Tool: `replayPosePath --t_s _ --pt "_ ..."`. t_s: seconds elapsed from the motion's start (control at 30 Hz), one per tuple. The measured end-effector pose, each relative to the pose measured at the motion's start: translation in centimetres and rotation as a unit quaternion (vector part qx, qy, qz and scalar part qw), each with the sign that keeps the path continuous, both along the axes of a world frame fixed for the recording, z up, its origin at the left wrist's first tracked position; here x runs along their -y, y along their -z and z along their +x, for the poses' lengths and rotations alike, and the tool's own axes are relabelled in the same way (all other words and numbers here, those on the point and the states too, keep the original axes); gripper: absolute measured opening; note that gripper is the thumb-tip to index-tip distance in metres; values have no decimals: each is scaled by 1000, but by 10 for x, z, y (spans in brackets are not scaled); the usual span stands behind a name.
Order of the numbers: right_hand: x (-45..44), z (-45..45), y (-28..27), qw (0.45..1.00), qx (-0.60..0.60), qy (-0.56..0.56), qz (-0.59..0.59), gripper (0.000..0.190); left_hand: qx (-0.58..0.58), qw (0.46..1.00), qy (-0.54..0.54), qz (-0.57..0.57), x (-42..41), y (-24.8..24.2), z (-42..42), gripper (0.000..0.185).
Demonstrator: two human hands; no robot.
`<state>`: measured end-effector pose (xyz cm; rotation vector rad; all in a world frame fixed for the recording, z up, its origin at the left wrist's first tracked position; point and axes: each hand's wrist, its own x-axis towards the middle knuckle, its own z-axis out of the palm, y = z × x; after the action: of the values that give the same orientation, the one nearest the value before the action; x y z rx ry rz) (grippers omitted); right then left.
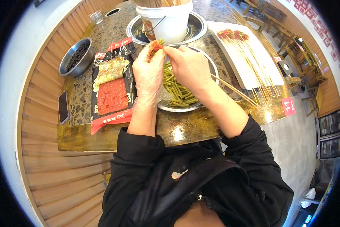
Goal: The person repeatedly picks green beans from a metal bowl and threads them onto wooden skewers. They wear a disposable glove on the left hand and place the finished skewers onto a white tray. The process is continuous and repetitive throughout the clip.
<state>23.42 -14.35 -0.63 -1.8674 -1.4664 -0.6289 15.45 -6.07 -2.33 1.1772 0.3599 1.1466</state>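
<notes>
My left hand (148, 69), in a clear plastic glove, holds a small roll of red meat (158, 46) with green bean ends poking out. Bare fingertips of my right hand (188, 66) pinch the same roll from the other side. Below both hands is a round metal tray (174, 109) of cut green beans (180, 92). Thin wooden skewers (235, 90) stick out past my right wrist over the tray's rim; whether that hand grips them is hidden. Left of my gloved hand, a slab of red sliced meat (112, 98) lies on its opened black and red package (94, 98).
At right, a white tray (226, 62) bears several meat-tipped skewers (243, 54). A white bucket (170, 25) of wooden sticks stands at the back. Further left are a steel bowl (86, 61) with dark contents and a phone (63, 107) near the table edge.
</notes>
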Motion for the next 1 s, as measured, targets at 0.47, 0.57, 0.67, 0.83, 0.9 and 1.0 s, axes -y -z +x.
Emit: replayPosePath --t_s 0.47,0.57,0.67,0.83,0.9,1.0 --pt "-7 -5 0 1000 4 -4 12 6 -48 998 37 12 -11 4 1 32" --pt "-1 18 -11 999 -25 -27 -36 10 -73 993 87 24 -4 -2 -2 53" --pt "11 83 -35 997 -53 15 -60 30 -99 993 39 58 0 -11 -11 65" --pt "52 221 -50 956 -104 210 -174 38 -129 987 -35 89 -3 -22 -16 64" --pt "61 258 -34 942 -146 248 -173 22 -132 986 -41 90 -3 -21 -17 64" --pt "58 295 -7 927 -231 251 -156 14 -140 985 -47 94 -2 -20 -15 65"
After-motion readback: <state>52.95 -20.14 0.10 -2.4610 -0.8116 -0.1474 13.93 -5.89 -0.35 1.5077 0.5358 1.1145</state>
